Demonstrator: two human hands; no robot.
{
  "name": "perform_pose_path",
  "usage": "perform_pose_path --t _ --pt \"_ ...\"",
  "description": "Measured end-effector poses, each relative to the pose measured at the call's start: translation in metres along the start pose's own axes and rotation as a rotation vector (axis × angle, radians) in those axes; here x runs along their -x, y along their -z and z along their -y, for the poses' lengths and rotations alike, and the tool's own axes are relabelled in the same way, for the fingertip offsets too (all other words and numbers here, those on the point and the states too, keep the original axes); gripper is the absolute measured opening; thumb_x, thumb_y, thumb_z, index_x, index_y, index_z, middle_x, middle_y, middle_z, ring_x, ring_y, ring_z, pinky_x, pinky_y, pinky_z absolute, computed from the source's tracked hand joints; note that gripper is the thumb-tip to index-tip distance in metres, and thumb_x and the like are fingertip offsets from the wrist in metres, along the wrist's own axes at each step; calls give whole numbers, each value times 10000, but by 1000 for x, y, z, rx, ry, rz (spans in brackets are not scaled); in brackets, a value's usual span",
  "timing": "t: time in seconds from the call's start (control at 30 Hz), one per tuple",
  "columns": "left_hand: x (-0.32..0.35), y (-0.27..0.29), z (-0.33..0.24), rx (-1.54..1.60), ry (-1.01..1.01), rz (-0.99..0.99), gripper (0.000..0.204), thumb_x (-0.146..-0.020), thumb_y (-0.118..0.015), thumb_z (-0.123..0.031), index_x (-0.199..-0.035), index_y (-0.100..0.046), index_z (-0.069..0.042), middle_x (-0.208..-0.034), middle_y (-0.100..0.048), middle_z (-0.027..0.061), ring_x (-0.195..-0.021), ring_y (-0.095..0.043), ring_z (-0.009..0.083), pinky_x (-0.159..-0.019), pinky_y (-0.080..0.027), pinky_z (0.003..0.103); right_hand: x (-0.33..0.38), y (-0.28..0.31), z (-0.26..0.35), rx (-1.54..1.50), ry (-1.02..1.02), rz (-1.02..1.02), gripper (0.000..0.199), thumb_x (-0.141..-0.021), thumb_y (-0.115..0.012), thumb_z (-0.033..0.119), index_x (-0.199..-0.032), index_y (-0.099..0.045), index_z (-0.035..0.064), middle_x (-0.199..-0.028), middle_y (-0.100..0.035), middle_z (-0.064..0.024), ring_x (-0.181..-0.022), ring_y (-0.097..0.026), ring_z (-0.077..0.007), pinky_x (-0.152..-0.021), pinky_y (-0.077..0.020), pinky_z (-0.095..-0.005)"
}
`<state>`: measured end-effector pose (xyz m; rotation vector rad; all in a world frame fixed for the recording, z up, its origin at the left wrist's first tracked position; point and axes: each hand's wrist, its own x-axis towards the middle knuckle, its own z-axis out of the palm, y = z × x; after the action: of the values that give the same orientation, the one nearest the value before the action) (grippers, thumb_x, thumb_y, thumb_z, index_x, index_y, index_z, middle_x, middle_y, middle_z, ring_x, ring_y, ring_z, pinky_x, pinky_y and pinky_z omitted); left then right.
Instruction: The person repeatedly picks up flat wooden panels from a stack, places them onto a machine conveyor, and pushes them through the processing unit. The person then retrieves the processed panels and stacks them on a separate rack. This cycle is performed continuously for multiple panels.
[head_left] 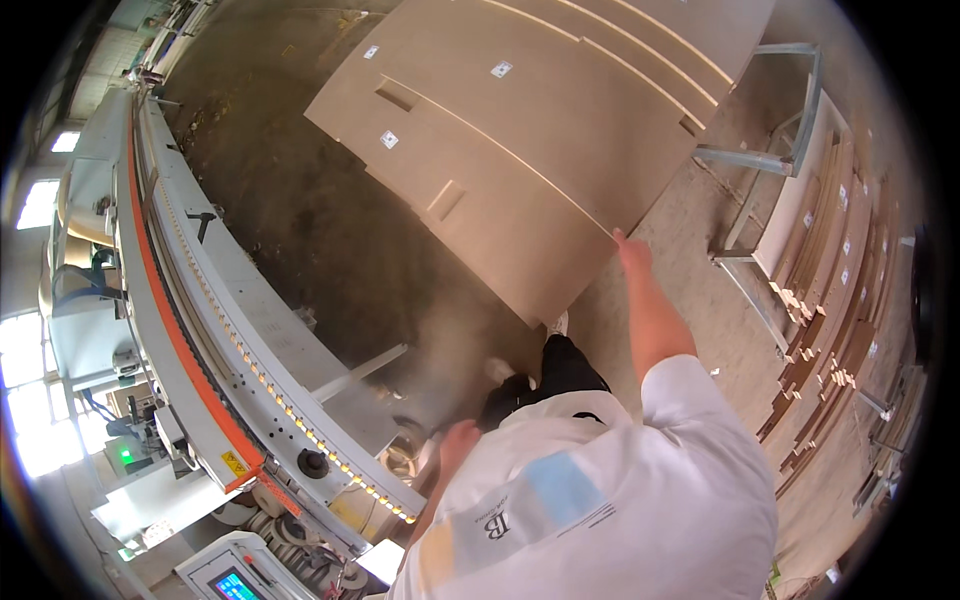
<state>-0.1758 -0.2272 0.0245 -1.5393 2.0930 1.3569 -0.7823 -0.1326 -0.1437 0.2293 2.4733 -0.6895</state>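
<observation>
Brown panels [540, 110] | flat, overlapping | pale-edged, some notched | small white labels [501, 69]

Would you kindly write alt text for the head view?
A white-shirted person touches the edge of stacked brown boards with the right hand, left hand lowered. A long, orange-striped machine stands at left; narrower boards lie stacked at right.
</observation>
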Motion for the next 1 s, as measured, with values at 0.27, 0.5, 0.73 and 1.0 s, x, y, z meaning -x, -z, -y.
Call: perform_pose_path --t 0.27,0.5,0.73,1.0 --pt "21 2 21 257 194 60 298 -987 -573 -75 -1279 -598 -18 -1082 -715 89 -926 -710 201 -803 -594 317 11 -14 104 -10 -403 -53 1411 -590 -825 785 -1488 -263 -146 -1531 -411 -252 -1401 -447 -386 -1122 -431 -463" --pt "3 20 -25 270 167 67 323 -989 -649 -135 -1295 -600 -44 -1065 -721 84 -920 -708 155 -762 -583 283 10 -12 87 -45 -348 -70 1316 -593 -852 746 -1432 -345 -131 -1482 -458 -246 -1377 -474 -367 -1111 -446 -472" --pt "-37 11 -34 253 215 154 398 -982 -684 -236 -1314 -603 -34 -1074 -730 101 -962 -705 183 -867 -565 345 -9 -23 24 -289 -184 -167 1272 -617 -917 609 -1446 -347 -170 -1487 -477 -298 -1376 -495 -397 -1138 -430 -447" --pt "-44 23 7 428 194 185 379 -983 -666 -256 -1289 -620 -37 -1066 -744 108 -851 -715 172 -755 -572 316 64 16 -24 -439 -70 114 1139 -668 -902 598 -1389 -471 -172 -1371 -600 -270 -1289 -576 -383 -1068 -478 -449"
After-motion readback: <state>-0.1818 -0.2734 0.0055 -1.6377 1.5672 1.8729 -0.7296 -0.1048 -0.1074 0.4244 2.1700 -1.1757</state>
